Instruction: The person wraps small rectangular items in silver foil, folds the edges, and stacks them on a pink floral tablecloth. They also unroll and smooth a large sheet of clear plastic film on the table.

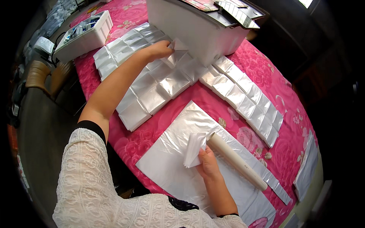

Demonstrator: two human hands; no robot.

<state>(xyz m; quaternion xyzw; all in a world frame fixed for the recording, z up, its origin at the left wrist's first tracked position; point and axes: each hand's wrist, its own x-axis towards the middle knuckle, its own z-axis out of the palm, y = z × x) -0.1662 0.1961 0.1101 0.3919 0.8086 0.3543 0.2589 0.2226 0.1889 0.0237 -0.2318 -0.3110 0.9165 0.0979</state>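
My left hand (161, 50) reaches far across the table. Its fingers are closed on a folded piece of clear plastic film (180, 45), just above rows of flat folded film packets (152, 93). Nearer to me, my right hand (207, 162) grips a small wad of folded film (194, 149), thumb on top. Below that hand lies a wide stack of silvery plastic sheets (171, 148). A cream-coloured tube (237, 161) rests slantwise on the sheets, to the right of my right hand.
Another block of folded packets (245, 98) runs along the right. A large white bin (190, 32) stands at the back with flat dark panels (232, 13) on top. A white foam box (85, 40) sits at the far left. Pink flowered cloth (163, 121) covers the table.
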